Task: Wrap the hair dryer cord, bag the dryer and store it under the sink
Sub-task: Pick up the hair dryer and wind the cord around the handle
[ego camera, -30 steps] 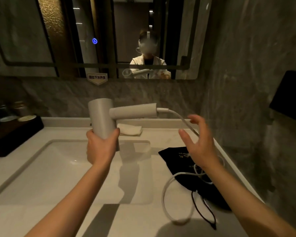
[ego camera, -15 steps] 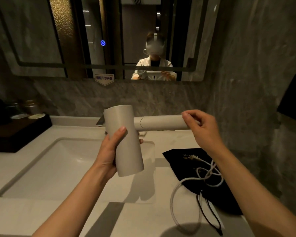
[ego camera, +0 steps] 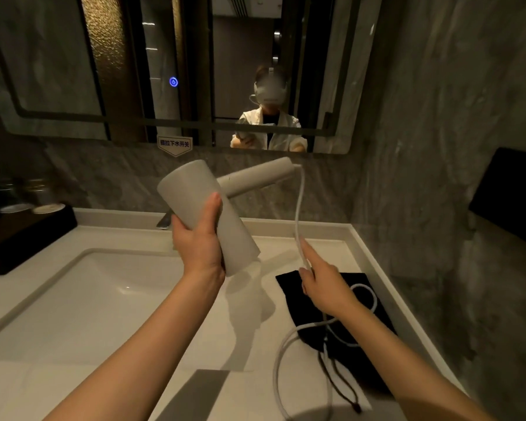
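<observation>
My left hand grips the barrel of a pale grey hair dryer held up over the sink, its handle pointing up and to the right. A white cord drops from the handle's end down to my right hand, which pinches it between thumb and fingers with the index finger stretched along it. Below the hand the cord loops loosely over a black drawstring bag lying flat on the counter, then curls toward the front edge.
A white sink basin is set in the pale counter, with the faucet behind my left hand. A dark tray with jars stands at the left. The mirror and grey stone wall rise behind and to the right.
My left hand has raised and tilted the dryer, so its handle points upward. My right hand left the handle's end, slid down and took hold of the cord lower.
</observation>
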